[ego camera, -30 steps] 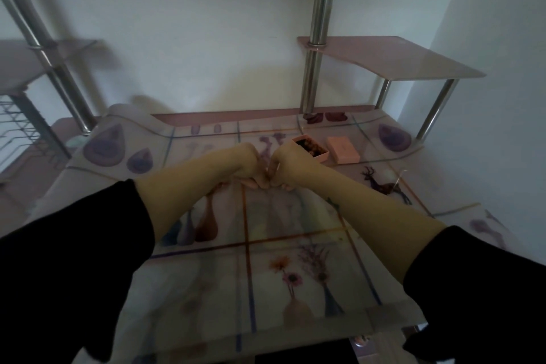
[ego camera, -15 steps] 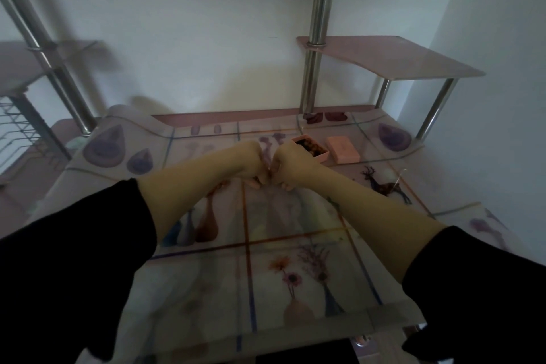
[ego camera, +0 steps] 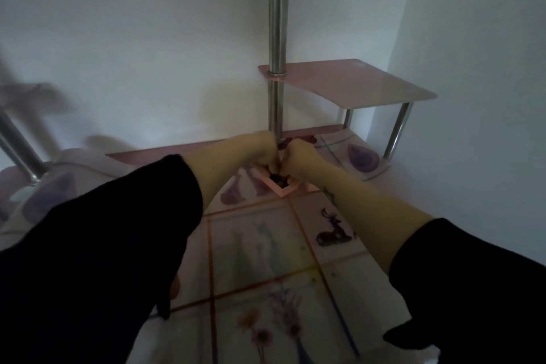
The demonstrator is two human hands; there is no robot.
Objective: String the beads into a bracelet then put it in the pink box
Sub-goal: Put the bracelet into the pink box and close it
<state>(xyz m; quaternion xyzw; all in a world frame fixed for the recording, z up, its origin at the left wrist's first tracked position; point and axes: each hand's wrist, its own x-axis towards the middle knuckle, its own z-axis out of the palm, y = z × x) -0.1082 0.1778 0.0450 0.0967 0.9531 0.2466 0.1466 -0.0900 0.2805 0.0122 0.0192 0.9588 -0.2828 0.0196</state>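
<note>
From the head camera I look down at the counter (ego camera: 260, 248), which has a cloth with pictures on it. Both arms reach out toward the far right corner.

The left hand (ego camera: 260, 154) and the right hand (ego camera: 300, 156) meet there, knuckles touching. Each one is balled up like a small fist. The fingers (ego camera: 272, 166) of both hands are curled in tight. I cannot tell what they pinch, if anything (the spot where they meet is dark and very small).

The pink box (ego camera: 282, 193) sits on the counter right under the two hands, close to the back edge and over toward the right side. It is open on top. One corner of it points at me. Dark beads (ego camera: 277, 179) lie inside it, and the hands hide part of them.

A brown deer picture (ego camera: 334, 230) is on the cloth, near the right edge and just beside the right arm. It is closer to me than the box.

A shiny metal pole (ego camera: 276, 38) stands up from the back edge, just behind the hands. A pink shelf (ego camera: 354, 83) sticks out from the pole, high over the far right corner.

The left sleeve (ego camera: 103, 245) and the right sleeve (ego camera: 472, 275) are black and pushed up, so the forearms are bare.
</note>
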